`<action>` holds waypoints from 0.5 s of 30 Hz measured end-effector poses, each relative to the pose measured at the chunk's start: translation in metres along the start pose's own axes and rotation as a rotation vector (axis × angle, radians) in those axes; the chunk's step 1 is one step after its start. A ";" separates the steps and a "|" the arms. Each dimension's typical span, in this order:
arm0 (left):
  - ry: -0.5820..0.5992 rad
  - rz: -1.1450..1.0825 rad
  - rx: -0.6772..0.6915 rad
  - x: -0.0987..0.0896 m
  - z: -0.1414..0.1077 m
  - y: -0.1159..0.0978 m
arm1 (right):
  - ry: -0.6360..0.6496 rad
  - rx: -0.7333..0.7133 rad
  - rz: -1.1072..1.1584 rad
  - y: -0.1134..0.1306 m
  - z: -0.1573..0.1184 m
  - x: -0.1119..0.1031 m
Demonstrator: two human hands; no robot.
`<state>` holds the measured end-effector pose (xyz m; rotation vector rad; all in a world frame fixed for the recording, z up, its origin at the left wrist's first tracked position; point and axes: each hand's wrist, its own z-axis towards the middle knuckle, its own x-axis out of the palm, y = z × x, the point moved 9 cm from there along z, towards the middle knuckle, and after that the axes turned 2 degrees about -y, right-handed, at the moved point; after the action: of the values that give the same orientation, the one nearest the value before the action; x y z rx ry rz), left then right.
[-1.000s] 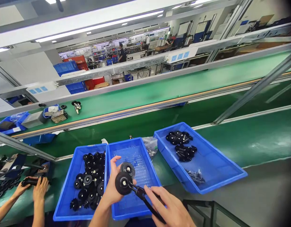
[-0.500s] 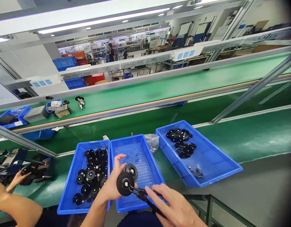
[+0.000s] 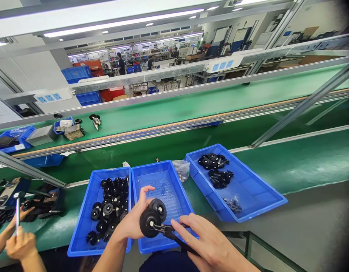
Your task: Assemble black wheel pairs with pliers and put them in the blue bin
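My left hand (image 3: 133, 221) is wrapped round a black double-wheel part (image 3: 147, 222), two round discs side by side with pale centres. Its index finger points up, free of the part. In my right hand (image 3: 210, 241) is a pair of black-handled pliers (image 3: 169, 231). Their thin tips touch the pale centre of the nearer disc. Both hands are above the near end of a blue bin (image 3: 188, 204) that has only small clear bits on its floor. Beside it on the left, another blue bin (image 3: 80, 226) holds many black wheel parts (image 3: 107, 208).
A third blue bin (image 3: 262, 190) on the right contains black wheels, dark parts and small metal pieces. A clear plastic bag (image 3: 182, 170) lies between bins. At left, a co-worker's hand (image 3: 21, 245) grips a hammer (image 3: 18, 206). A green rail (image 3: 248, 247) stands at lower right.
The pliers' tips stay at the disc's centre, and my hands have shifted only slightly. At left, the co-worker's hand has come into view with a raised hammer.
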<state>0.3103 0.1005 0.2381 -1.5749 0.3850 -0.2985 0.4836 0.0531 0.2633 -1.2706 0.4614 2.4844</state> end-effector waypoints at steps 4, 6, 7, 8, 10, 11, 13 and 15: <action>0.013 0.006 -0.003 -0.002 0.002 0.001 | -0.075 -0.038 -0.035 -0.001 0.006 -0.009; 0.018 0.024 0.001 -0.001 0.003 0.000 | -0.086 -0.046 -0.045 -0.002 0.007 -0.008; 0.024 0.033 0.004 -0.001 0.004 -0.001 | -0.079 -0.043 -0.036 -0.004 0.006 -0.007; 0.031 0.041 0.004 0.000 0.005 -0.001 | -0.055 -0.035 -0.012 -0.006 0.006 -0.004; 0.040 0.052 0.000 0.001 0.006 -0.002 | 0.021 -0.006 0.070 -0.010 0.004 0.003; 0.042 0.055 -0.001 0.001 0.007 -0.002 | 0.062 0.011 0.115 -0.012 0.003 0.006; 0.045 0.062 0.001 0.001 0.008 -0.002 | 0.125 0.037 0.180 -0.015 0.002 0.009; 0.061 0.069 0.003 0.002 0.009 -0.002 | 0.166 0.054 0.203 -0.016 0.002 0.010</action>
<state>0.3164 0.1081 0.2391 -1.5481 0.4854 -0.2940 0.4832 0.0697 0.2535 -1.4820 0.7276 2.5178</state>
